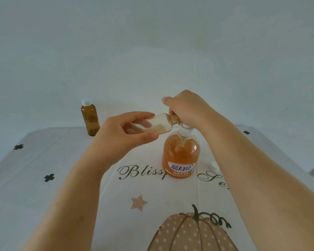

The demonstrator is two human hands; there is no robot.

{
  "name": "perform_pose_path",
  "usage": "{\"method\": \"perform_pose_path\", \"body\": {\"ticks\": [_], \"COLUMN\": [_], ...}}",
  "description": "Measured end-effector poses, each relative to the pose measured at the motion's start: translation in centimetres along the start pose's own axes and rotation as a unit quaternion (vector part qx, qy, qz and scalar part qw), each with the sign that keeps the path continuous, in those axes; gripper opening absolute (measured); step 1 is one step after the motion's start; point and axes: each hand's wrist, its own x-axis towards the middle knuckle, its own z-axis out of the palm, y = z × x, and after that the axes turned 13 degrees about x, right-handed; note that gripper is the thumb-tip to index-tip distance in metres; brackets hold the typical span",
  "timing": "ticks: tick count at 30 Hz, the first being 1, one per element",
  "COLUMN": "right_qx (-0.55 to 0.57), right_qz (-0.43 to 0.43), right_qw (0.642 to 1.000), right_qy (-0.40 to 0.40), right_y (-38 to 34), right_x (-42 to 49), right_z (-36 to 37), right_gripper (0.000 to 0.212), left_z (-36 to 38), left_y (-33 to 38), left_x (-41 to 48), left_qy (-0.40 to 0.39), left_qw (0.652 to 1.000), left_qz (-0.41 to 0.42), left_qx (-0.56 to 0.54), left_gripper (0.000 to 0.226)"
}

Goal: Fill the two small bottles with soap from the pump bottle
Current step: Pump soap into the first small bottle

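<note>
Surface (62, 178) with printed cloth | left hand (120, 136) fingers grip small bottle (152, 125), long axis near horizontal, mouth rightward at pump bottle (180, 156) top | right hand (187, 107) fingers curled over that top | 2nd bottle (90, 118) capped, far left.

A plain pale wall (152, 42) rises behind the grip, evenly lit. Below the grip lies a table's white tablecloth (34, 160) printed with black clovers (49, 177), script lettering (134, 172), a star (139, 202) and a pumpkin (188, 232).

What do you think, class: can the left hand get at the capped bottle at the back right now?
Probably not yet: the left hand grips the small bottle at the pump bottle. Nothing stands between it and the capped bottle, so once freed it looks reachable.
</note>
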Motion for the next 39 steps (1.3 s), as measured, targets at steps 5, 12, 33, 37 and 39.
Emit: {"method": "perform_pose_path", "body": {"ticks": [5, 12, 33, 37, 39], "right_qx": [-0.022, -0.043, -0.033, -0.036, -0.034], "right_qz": [0.009, -0.005, -0.042, -0.032, -0.019], "right_qw": [1.000, 0.998, 0.998, 0.999, 0.999], "right_qy": [-0.014, -0.041, -0.025, -0.006, -0.007], "right_y": [-1.2, -1.1, 0.4, -0.1, -0.5], "right_x": [-0.1, -0.1, 0.0, -0.1, -0.1], "right_z": [-0.8, -0.5, 0.2, -0.1, -0.6], "right_gripper": [0.052, 0.068, 0.066, 0.062, 0.063], "left_z": [0.0, 0.0, 0.0, -0.1, -0.1], "left_y": [0.2, 0.3, -0.2, 0.3, 0.6], "left_x": [-0.1, -0.1, 0.2, -0.1, -0.3], "left_qy": [0.014, 0.009, -0.007, 0.010, 0.021], "left_qw": [1.000, 1.000, 1.000, 1.000, 0.999], "left_qz": [0.007, 0.007, -0.004, 0.012, 0.021], "left_qx": [-0.023, -0.025, 0.011, 0.024, 0.017], "left_gripper": [0.046, 0.045, 0.048, 0.045, 0.043]}}
